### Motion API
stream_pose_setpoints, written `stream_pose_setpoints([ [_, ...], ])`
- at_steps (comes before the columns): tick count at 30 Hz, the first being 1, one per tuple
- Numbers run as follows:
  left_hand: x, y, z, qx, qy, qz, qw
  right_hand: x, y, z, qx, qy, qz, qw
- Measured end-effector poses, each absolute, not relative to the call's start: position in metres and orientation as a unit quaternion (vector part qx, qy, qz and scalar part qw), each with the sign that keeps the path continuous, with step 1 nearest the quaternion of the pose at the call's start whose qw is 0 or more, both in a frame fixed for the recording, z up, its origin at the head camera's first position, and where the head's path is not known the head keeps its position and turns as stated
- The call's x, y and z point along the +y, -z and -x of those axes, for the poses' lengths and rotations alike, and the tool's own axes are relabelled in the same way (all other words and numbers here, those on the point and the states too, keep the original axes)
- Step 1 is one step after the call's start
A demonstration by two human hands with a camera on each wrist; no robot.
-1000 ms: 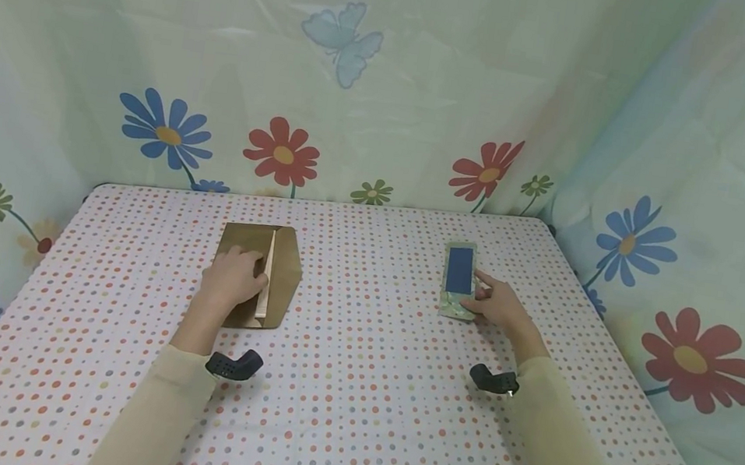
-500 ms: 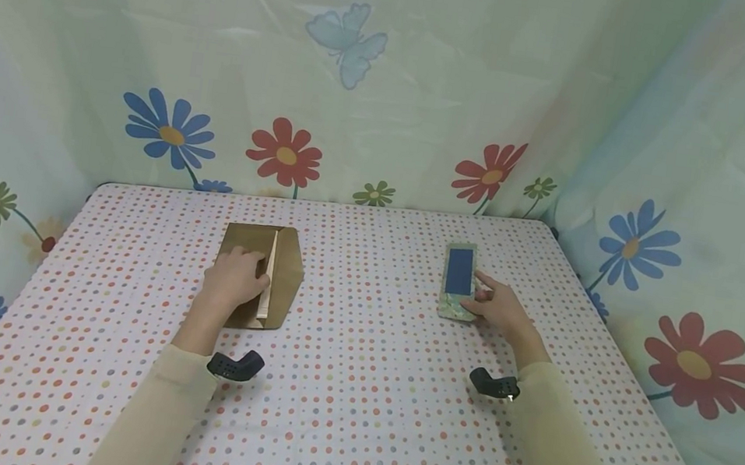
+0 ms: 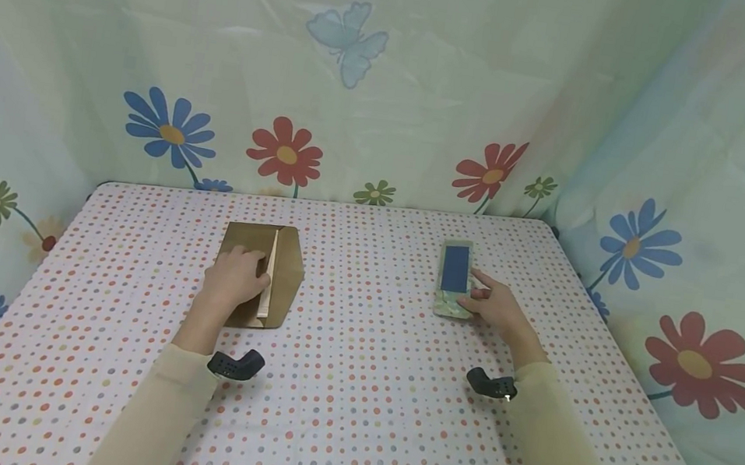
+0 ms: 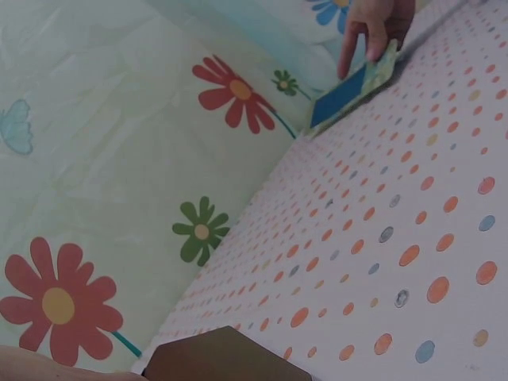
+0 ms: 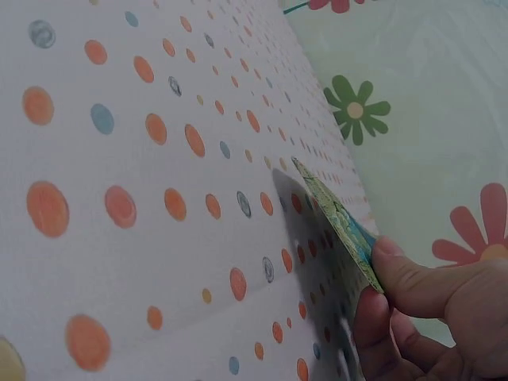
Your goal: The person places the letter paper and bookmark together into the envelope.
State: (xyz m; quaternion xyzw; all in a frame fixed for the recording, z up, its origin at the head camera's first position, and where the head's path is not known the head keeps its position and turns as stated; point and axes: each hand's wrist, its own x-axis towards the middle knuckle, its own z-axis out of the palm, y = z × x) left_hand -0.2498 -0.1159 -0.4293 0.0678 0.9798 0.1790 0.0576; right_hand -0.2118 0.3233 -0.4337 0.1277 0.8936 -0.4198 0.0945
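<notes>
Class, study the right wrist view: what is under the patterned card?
Under the patterned card are the spotted tablecloth, darkened by shadow, and curled fingers of the right hand. In the head view, the card hides the tablecloth directly beneath.

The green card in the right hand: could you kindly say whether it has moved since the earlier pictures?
Yes, slightly left: in the head view, the green card now sits farther left relative to the nearest red flower behind it.

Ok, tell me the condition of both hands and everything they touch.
Brown envelope: on the dotted table, flap open, mouth parted.
Green-and-blue card: tilted, near end raised off the table.
Left hand: fingers curled at the envelope's mouth.
Right hand: pinching the card.
</notes>
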Motion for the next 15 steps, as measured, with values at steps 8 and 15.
stream_pose_setpoints([
  [8, -0.117, 0.429, 0.250, 0.980, -0.176, -0.065, 0.065, 0.315, 0.434, 0.214, 0.895, 0.416, -0.133, 0.093],
  [15, -0.116, 0.431, 0.252, 0.981, -0.173, -0.065, 0.060, 0.309, 0.433, 0.214, 0.890, 0.430, -0.120, 0.096],
])
